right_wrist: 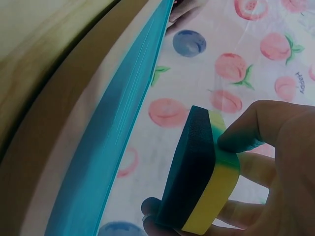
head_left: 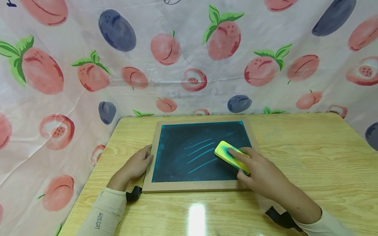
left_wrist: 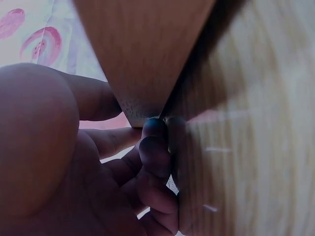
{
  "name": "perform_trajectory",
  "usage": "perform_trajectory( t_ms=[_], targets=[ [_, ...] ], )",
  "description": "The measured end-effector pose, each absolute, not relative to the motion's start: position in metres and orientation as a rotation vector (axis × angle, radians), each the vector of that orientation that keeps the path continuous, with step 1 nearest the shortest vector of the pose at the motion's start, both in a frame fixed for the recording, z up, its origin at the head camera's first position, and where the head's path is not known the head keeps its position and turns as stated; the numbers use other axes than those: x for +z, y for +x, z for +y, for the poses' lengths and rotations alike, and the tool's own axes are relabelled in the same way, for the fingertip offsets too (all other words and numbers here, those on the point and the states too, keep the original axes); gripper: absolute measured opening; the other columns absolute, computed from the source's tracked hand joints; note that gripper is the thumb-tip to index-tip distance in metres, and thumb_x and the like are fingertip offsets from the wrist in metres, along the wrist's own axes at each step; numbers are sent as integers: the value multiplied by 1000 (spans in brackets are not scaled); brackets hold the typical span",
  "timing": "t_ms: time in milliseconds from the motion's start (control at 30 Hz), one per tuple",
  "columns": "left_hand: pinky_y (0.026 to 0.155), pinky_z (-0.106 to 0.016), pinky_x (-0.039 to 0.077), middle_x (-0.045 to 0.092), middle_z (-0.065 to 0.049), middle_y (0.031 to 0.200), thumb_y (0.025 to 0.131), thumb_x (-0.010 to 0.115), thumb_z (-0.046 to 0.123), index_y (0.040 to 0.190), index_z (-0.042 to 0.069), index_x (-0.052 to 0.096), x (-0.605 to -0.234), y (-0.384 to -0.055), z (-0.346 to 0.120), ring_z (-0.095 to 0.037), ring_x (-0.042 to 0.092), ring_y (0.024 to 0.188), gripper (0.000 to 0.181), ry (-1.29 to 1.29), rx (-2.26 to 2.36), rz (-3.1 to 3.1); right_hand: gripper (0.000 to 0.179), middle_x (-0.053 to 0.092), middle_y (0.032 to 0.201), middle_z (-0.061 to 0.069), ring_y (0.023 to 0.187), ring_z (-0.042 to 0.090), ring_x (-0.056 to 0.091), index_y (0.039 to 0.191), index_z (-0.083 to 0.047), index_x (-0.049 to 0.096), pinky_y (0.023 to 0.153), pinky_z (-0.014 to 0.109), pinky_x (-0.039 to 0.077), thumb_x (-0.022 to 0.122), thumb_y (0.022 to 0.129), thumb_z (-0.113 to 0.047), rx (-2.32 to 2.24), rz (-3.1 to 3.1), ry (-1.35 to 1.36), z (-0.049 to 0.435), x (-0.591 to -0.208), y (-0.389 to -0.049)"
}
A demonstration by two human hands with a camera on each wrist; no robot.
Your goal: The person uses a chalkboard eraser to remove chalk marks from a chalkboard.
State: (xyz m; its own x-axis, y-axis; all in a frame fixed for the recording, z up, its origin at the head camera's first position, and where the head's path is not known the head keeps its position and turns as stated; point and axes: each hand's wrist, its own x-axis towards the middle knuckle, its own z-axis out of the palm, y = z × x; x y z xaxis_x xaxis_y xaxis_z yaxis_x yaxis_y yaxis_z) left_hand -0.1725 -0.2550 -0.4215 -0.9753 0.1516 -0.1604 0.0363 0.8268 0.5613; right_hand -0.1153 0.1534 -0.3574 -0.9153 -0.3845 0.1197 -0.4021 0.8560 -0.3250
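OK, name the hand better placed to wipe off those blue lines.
Likely the right hand: it holds the eraser beside the blue lines, while the empty left hand touches the board's frame.

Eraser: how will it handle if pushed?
Probably light: the right hand holds the eraser in its fingers. Its flat, blocky shape should slide rather than roll. Its dark pad looks spongy, so may give slightly.

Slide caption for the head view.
Right hand holds a yellow eraser over a blackboard with blue lines; left hand touches its frame.
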Motion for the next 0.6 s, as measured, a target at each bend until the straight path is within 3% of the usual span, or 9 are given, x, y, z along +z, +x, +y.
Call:
perform_trajectory(
  t_ms=[600],
  targets=[
    [75, -35, 47, 62, -10, 100, 108, 41, 21, 156, -1, 28, -420, -173, -254, -17, 58, 82, 55, 128, 891, 2795, 61, 58, 134, 20, 100, 28, 66, 145, -26, 55, 69, 36, 52, 66, 86, -16, 513, -2999, 822, 117, -370, -116]
  ],
)
